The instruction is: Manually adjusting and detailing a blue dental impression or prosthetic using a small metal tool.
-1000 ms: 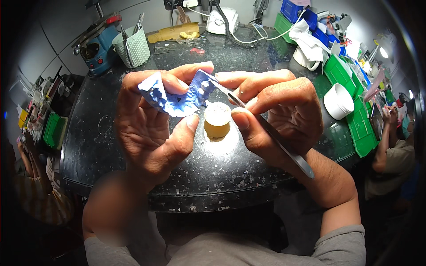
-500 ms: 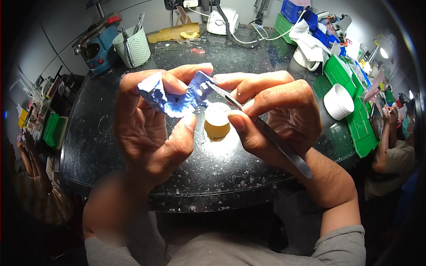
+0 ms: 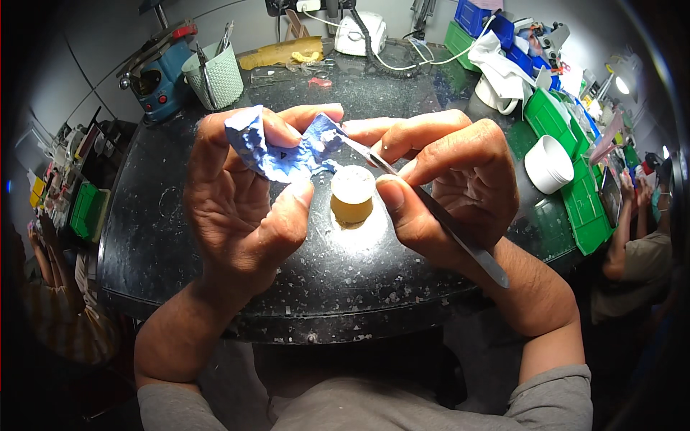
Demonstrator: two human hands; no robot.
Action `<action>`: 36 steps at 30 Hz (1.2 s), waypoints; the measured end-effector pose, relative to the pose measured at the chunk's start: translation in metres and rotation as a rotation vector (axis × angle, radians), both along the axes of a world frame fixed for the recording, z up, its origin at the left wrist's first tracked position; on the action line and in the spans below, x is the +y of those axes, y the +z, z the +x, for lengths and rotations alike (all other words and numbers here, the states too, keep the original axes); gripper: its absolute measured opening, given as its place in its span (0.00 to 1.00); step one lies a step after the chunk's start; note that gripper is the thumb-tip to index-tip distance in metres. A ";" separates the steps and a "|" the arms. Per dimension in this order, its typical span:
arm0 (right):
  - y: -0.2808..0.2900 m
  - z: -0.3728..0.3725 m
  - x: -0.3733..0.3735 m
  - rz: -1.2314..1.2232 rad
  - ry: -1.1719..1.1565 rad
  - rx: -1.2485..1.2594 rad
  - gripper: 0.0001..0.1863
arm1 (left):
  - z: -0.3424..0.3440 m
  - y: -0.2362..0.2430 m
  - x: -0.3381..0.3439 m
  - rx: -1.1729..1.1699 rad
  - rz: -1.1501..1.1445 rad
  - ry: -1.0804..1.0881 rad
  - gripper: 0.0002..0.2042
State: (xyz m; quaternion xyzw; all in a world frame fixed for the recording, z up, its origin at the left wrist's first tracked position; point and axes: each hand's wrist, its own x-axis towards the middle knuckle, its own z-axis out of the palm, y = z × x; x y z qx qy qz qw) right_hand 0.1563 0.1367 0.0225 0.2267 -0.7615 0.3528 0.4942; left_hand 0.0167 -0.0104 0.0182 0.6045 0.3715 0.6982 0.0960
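Between the thumb and fingers of my left hand (image 3: pixel 241 197) is a jagged blue piece (image 3: pixel 287 159) that looks like a dental impression, with rough hollows and a small dark mark. My right hand (image 3: pixel 460 183) grips a scalpel (image 3: pixel 460 241) like a pen, its flat metal handle slanting down to the right. The scalpel's tip is at the right edge of the blue piece; whether it touches cannot be made out. Just below, a small yellowish cylinder (image 3: pixel 352 208) with a bright white top stands on the black table (image 3: pixel 345 287).
A woven cup (image 3: pixel 215 79) of tools and a blue machine (image 3: pixel 159 93) stand at the back left. A white device (image 3: pixel 359 34) is at the back. On the right are a white jar (image 3: pixel 548 165) and green trays (image 3: pixel 582 208). Other people work at both sides.
The blue piece has tilted and shifted slightly up in my left hand. My right fingers and the scalpel have shifted slightly, its handle end a little to the right.
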 end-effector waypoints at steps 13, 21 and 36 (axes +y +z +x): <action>-0.001 0.001 0.001 -0.015 0.004 -0.033 0.15 | -0.003 -0.003 0.001 0.004 -0.002 -0.034 0.20; -0.001 0.001 0.004 0.047 -0.048 -0.032 0.15 | 0.002 -0.003 0.001 -0.059 -0.009 0.008 0.19; 0.000 0.002 0.000 -0.028 -0.038 -0.055 0.14 | -0.001 -0.002 0.001 -0.186 -0.068 -0.102 0.17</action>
